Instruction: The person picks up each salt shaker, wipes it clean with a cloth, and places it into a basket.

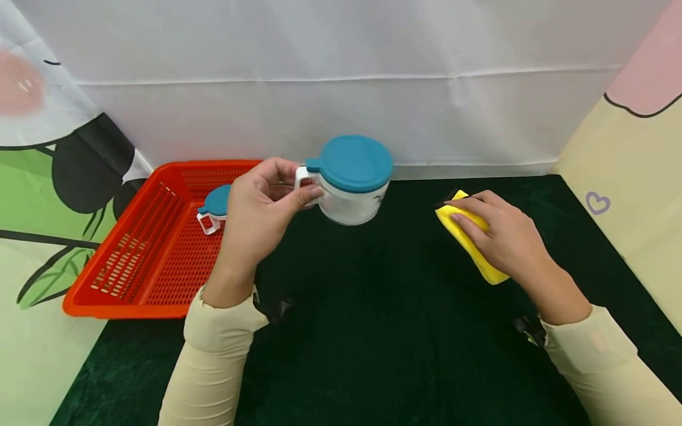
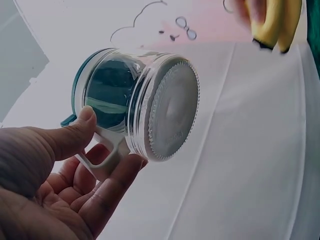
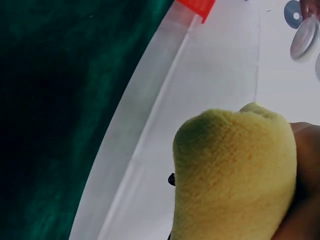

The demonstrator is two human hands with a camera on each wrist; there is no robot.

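My left hand [image 1: 256, 213] holds a clear seasoning jar [image 1: 348, 204] up above the dark table, pinching its white handle [image 2: 107, 155] between thumb and fingers. A blue lid [image 1: 357, 163] closes the jar. In the left wrist view the jar lies tilted, its ridged glass base [image 2: 174, 110] facing the camera. Off to the right, my right hand [image 1: 506, 234] grips a folded, fuzzy yellow cloth [image 1: 479, 257] with dark edging. The cloth [image 3: 235, 170] fills much of the right wrist view and hides most of the fingers. Jar and cloth are apart.
An orange-red perforated basket [image 1: 133, 310] stands at the left. Inside it is another blue-lidded jar [image 1: 217, 201] with a white handle, partly behind my left hand. A dark green cloth [image 1: 362, 355] covers the table. White fabric [image 1: 341, 106] hangs behind, and printed fabric flanks both sides.
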